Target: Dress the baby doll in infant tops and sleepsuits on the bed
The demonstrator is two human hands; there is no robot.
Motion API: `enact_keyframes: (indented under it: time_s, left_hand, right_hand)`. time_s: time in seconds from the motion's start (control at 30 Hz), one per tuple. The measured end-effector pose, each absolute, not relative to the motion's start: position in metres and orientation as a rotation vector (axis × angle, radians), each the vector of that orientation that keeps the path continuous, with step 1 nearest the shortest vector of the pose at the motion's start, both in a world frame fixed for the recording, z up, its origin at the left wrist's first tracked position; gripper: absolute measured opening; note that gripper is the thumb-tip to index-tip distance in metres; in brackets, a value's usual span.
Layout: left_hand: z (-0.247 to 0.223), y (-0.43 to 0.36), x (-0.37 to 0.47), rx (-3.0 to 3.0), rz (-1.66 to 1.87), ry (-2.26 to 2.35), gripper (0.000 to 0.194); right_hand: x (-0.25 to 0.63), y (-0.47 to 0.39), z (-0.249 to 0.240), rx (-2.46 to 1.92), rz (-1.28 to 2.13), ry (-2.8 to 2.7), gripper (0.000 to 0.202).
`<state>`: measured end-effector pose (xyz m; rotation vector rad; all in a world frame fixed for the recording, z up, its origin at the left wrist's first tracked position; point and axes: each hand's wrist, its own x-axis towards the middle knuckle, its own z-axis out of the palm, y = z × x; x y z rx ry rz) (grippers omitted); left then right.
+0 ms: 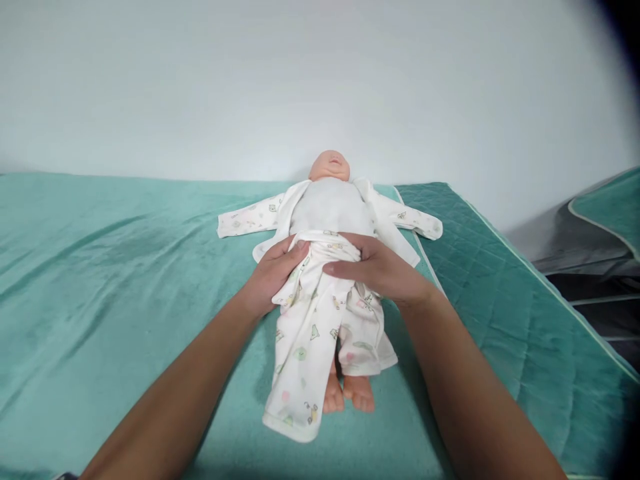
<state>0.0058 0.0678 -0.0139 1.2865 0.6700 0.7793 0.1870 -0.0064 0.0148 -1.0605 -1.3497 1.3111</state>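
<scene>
A baby doll (pixel 330 167) lies on its back, head away from me and bare feet (pixel 358 393) towards me. Its printed white jacket (pixel 253 217) is spread open at the front, both sleeves out to the sides, over a plain white torso. Printed white baby pants (pixel 303 353) lie over its lower body and legs. My left hand (pixel 280 270) is closed on the left side of the waistband, thumb on top. My right hand (pixel 377 267) grips the right side of the waist, its thumb across the front. Fingers of both hands are partly hidden beneath the cloth.
A wrinkled teal sheet (pixel 125 267) covers the bed under the doll. On the right lies a darker quilted pad (pixel 500 320) with a pale edge. A white wall (pixel 250 80) rises behind. Past the right edge is another teal-covered piece (pixel 610 207) with metal bars (pixel 605 300) below.
</scene>
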Motion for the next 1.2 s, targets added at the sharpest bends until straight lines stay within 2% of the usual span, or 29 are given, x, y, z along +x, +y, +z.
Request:
enact_keyframes:
  time_s: [0.23,0.4,0.53,0.7,0.97,1.2]
  left_hand:
    - [-0.005,0.069,0.001,1.491,0.563,0.43,0.067]
    - [-0.007,0.066,0.002,1.325,0.646,0.484,0.043]
    - [-0.01,0.061,0.005,1.214,0.776,0.487,0.036]
    - [-0.011,0.057,0.007,1.212,0.82,0.514,0.038]
    - [-0.01,0.056,0.005,1.327,0.779,0.578,0.037]
    - [-0.005,0.056,0.003,1.375,0.68,0.49,0.044]
  right_hand:
    - [0.184,-0.001,0.011,-0.998,1.208,-1.056,0.017]
    - [0.181,-0.002,0.01,-1.029,1.161,-1.131,0.022]
    - [0.182,-0.005,0.016,-1.16,1.187,-1.348,0.031]
    - [0.188,-0.01,0.023,-1.271,1.299,-1.607,0.031]
    - [0.194,-0.006,0.005,-1.003,1.348,-1.23,0.032]
    - [0.189,-0.008,0.01,-1.005,1.328,-1.109,0.032]
